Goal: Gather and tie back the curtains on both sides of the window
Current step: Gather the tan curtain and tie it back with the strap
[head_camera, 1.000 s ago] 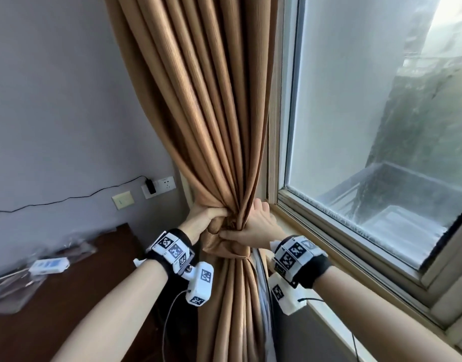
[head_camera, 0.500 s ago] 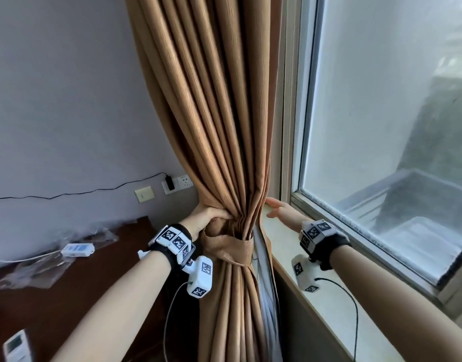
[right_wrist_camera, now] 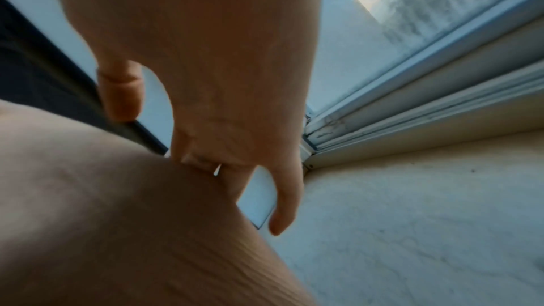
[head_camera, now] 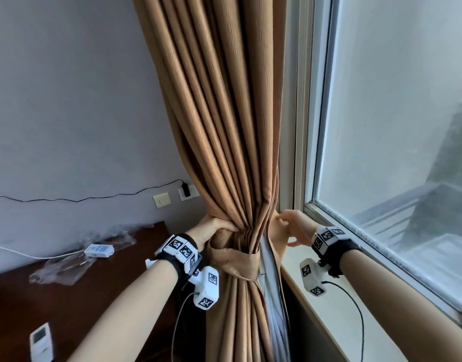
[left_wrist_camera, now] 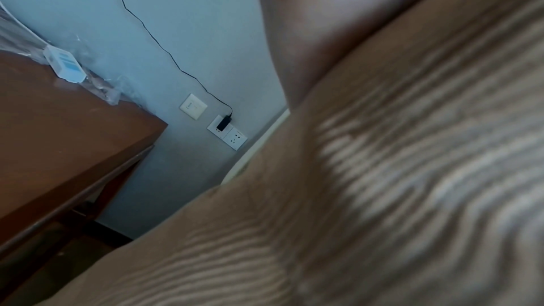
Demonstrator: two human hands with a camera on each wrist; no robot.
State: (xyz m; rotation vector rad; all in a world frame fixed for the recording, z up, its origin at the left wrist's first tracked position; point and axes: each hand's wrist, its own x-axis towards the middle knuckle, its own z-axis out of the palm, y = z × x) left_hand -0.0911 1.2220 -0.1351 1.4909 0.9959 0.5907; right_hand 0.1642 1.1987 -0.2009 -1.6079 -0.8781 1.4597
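Note:
The tan curtain [head_camera: 224, 126] hangs bunched beside the window, with a matching tie-back band [head_camera: 232, 259] wrapped round it. My left hand [head_camera: 216, 227] grips the bunch just above the band; in the left wrist view only my palm [left_wrist_camera: 324, 20] and blurred curtain fabric [left_wrist_camera: 382, 194] show. My right hand [head_camera: 283, 222] is on the window side and pinches the curtain's loose right edge [head_camera: 275, 233]. In the right wrist view its fingers [right_wrist_camera: 206, 159] reach behind the fabric [right_wrist_camera: 117, 218] and the thumb [right_wrist_camera: 120, 92] lies in front.
A white lining [head_camera: 273, 296] hangs behind the curtain. The pale window sill [head_camera: 355, 322] and the window frame [head_camera: 305, 152] are at the right. At the left, a dark wooden desk [head_camera: 67, 296] holds a remote [head_camera: 41, 343], a white device [head_camera: 99, 250] and plastic wrap. A charger is plugged into the wall socket [head_camera: 188, 192].
My right hand let go of the bunch, swung right over the sill, and now holds the curtain's right edge. The left hand kept its grip. My head turned, shifting the view left.

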